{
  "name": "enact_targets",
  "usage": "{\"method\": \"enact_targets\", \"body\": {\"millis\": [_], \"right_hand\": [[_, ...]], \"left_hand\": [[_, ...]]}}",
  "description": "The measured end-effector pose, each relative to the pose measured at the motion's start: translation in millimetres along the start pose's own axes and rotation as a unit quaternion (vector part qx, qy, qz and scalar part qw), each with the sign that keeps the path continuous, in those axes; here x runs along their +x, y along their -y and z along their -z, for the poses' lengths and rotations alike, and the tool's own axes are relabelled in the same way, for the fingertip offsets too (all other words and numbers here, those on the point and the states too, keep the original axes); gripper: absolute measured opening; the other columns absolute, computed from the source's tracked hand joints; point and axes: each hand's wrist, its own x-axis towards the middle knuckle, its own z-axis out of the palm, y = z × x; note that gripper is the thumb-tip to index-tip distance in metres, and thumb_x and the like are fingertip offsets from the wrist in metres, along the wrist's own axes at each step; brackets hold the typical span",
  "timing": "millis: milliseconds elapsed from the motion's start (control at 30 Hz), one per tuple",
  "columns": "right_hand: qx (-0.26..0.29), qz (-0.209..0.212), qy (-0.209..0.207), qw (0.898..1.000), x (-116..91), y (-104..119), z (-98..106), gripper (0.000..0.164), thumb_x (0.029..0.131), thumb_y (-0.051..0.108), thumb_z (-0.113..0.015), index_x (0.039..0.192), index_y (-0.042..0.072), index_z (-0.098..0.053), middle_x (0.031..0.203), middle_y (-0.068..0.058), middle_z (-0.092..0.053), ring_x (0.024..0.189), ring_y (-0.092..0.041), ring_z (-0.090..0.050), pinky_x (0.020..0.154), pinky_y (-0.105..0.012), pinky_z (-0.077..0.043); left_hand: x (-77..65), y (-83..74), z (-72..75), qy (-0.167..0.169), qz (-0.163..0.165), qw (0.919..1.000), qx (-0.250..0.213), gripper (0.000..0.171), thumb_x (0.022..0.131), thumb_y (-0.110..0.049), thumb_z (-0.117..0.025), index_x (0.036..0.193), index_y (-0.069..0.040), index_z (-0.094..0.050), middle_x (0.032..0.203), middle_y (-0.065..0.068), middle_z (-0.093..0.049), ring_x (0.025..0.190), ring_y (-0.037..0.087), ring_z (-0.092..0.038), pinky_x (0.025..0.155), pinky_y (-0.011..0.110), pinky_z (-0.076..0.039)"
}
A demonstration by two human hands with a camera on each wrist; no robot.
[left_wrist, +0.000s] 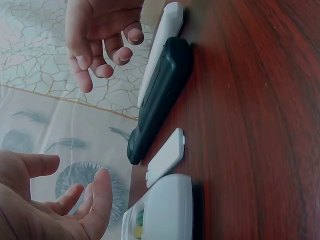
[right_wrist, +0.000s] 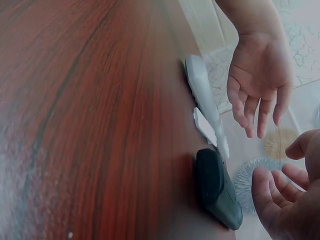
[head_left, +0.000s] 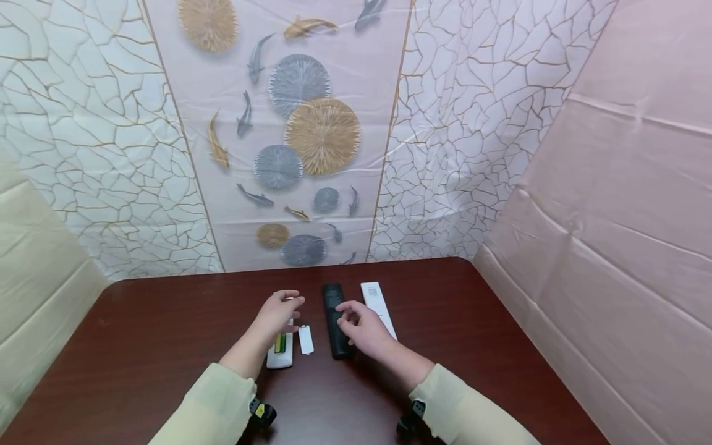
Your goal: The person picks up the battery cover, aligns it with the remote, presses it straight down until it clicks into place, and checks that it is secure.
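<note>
My left hand hovers over a white remote control, its fingers loosely bent and holding nothing. The remote lies back up with its battery bay uncovered, and green-and-yellow batteries show inside. Just right of it lies a small white battery cover. Above a black remote control is my right hand, fingers relaxed and likewise holding nothing. In the left wrist view, both the left hand and the right hand are raised off the tabletop, with gaps between their fingers.
A long white object with a printed square code lies right of the black remote, partly hidden by my right hand. Everything rests on a dark red wooden table. Patterned covering rises behind its far edge, and pale quilted panels flank it.
</note>
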Motion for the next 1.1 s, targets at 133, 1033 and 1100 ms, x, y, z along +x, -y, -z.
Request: {"method": "enact_targets", "body": {"millis": [133, 1033, 1100], "right_hand": [[-0.004, 0.004, 0.007, 1.000, 1, 0, -2, 0.027, 0.099, 0.011, -0.059, 0.125, 0.002, -0.060, 0.095, -0.004, -0.059, 0.068, -0.017, -0.057, 0.058, -0.032, -0.055], [-0.421, 0.115, 0.110, 0.893, 17, 24, -39, 0.036, 0.094, 0.031, -0.066, 0.128, 0.018, -0.066, 0.118, 0.002, -0.062, 0.109, -0.016, -0.059, 0.092, -0.038, -0.047], [-0.448, 0.116, 0.117, 0.879, 18, 25, -41, 0.039, 0.094, 0.032, -0.066, 0.130, 0.018, -0.065, 0.119, 0.001, -0.061, 0.110, -0.017, -0.058, 0.094, -0.039, -0.046]], "left_hand": [[0.7, 0.9, 1.9, -0.003, -0.002, 1.0000, -0.001, 0.048, 0.101, -0.025, -0.057, 0.142, -0.003, -0.045, 0.139, 0.023, -0.048, 0.122, 0.041, -0.053, 0.081, 0.045, -0.058], [9.8, 11.6, 18.7, -0.068, -0.021, 0.8819, 0.466, 0.073, 0.090, -0.035, -0.071, 0.140, 0.010, -0.042, 0.130, 0.031, -0.052, 0.110, 0.041, -0.059, 0.084, 0.055, -0.052], [11.3, 11.3, 16.8, -0.060, -0.011, 0.8812, 0.469, 0.075, 0.090, -0.036, -0.071, 0.140, 0.011, -0.042, 0.129, 0.031, -0.053, 0.110, 0.040, -0.059, 0.083, 0.055, -0.052]]}}
